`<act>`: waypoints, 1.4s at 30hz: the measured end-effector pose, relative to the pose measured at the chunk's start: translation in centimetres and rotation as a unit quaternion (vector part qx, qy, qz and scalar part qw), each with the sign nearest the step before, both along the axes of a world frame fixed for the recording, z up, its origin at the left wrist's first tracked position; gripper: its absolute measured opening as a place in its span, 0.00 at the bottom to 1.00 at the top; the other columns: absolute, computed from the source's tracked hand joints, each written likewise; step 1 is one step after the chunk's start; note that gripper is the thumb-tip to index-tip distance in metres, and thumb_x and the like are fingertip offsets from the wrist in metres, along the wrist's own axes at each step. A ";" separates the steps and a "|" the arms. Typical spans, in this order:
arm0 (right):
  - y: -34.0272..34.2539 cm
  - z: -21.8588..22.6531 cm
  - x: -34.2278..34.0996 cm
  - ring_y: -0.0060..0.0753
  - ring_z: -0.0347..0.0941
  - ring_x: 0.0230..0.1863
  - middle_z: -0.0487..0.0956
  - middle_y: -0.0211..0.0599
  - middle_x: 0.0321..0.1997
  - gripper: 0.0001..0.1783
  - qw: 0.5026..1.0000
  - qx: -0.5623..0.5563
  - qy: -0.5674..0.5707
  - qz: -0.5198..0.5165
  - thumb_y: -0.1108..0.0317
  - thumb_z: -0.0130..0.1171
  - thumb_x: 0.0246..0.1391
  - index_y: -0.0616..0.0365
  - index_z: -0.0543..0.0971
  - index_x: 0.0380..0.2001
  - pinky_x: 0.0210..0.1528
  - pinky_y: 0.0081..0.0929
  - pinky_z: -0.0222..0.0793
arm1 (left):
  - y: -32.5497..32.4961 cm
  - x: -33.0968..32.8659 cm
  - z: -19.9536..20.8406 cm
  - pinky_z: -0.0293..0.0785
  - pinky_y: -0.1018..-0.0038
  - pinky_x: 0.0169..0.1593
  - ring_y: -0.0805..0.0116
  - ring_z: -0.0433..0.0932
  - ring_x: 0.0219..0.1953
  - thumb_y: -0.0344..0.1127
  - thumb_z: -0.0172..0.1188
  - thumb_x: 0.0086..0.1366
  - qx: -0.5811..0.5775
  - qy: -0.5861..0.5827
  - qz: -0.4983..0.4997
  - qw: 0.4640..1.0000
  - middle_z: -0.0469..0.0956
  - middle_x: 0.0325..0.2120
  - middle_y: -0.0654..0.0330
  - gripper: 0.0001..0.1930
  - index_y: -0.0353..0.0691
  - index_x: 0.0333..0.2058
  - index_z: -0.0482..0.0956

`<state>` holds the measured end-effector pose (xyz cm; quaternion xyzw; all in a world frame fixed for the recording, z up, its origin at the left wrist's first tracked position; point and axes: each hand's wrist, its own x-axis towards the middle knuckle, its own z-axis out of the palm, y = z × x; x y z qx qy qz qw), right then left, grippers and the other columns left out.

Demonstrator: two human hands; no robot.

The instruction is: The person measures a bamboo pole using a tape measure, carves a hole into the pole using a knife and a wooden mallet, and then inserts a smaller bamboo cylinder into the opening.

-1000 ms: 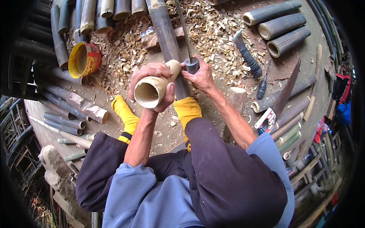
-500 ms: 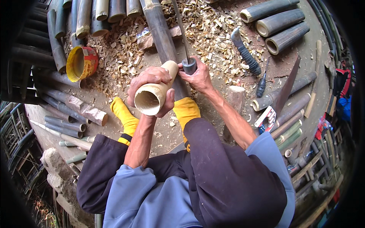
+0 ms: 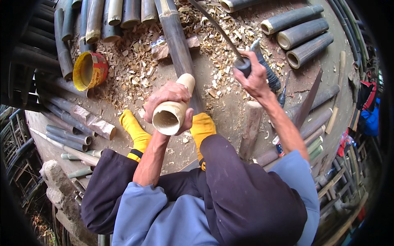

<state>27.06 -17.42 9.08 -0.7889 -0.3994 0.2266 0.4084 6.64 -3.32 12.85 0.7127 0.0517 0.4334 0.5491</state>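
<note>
My left hand (image 3: 166,96) wraps round a pale, shaved bamboo tube (image 3: 180,110), its open end facing me. The tube's far end rests on or just above a long dark bamboo pole (image 3: 177,41) lying between my feet. Out to the right, my right hand (image 3: 257,77) closes on the dark round handle of a long, narrow-bladed knife (image 3: 219,30). Its blade points up and away to the left, apart from the tube. My yellow-socked feet (image 3: 136,130) flank the near end of the pole.
Wood shavings (image 3: 127,61) cover the ground ahead. A hooked knife with a wrapped handle (image 3: 266,67), a handsaw (image 3: 308,98) and dark bamboo sections (image 3: 310,50) lie at right. A red-and-yellow tub (image 3: 100,70) and more bamboo stand at left. A short wooden post (image 3: 250,127) is near my right knee.
My right hand has swung away to the right with the knife, leaving the tube. The tube and my left hand have shifted slightly nearer and to the right.
</note>
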 end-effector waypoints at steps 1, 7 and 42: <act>-1.1 0.8 1.5 0.32 0.73 0.23 0.73 0.38 0.25 0.16 0.994 0.024 -0.074 0.081 0.70 0.61 0.46 0.59 0.71 0.39 0.24 0.28 0.73 | -0.2 0.2 -0.1 0.73 0.63 0.37 0.62 0.75 0.28 0.29 0.61 0.50 -0.011 -0.008 -0.005 1.000 0.73 0.24 0.55 0.17 0.37 0.37 0.65; -2.4 1.0 8.4 0.49 0.73 0.28 0.73 0.46 0.24 0.21 0.886 -0.229 -0.190 0.355 0.55 0.59 0.49 0.56 0.68 0.39 0.30 0.43 0.67 | 0.1 0.8 0.0 0.75 0.69 0.28 0.64 0.77 0.21 0.25 0.63 0.41 0.004 -0.041 0.021 0.999 0.74 0.19 0.57 0.15 0.36 0.30 0.69; -12.8 4.6 -2.8 0.36 0.74 0.41 0.76 0.49 0.39 0.31 0.952 -0.170 -0.060 -0.248 0.63 0.62 0.43 0.61 0.64 0.50 0.44 0.34 0.68 | 1.2 14.4 -5.8 0.62 0.54 0.57 0.50 0.62 0.55 0.67 0.66 0.38 -0.095 0.302 0.068 0.946 0.59 0.52 0.38 0.61 0.23 0.59 0.51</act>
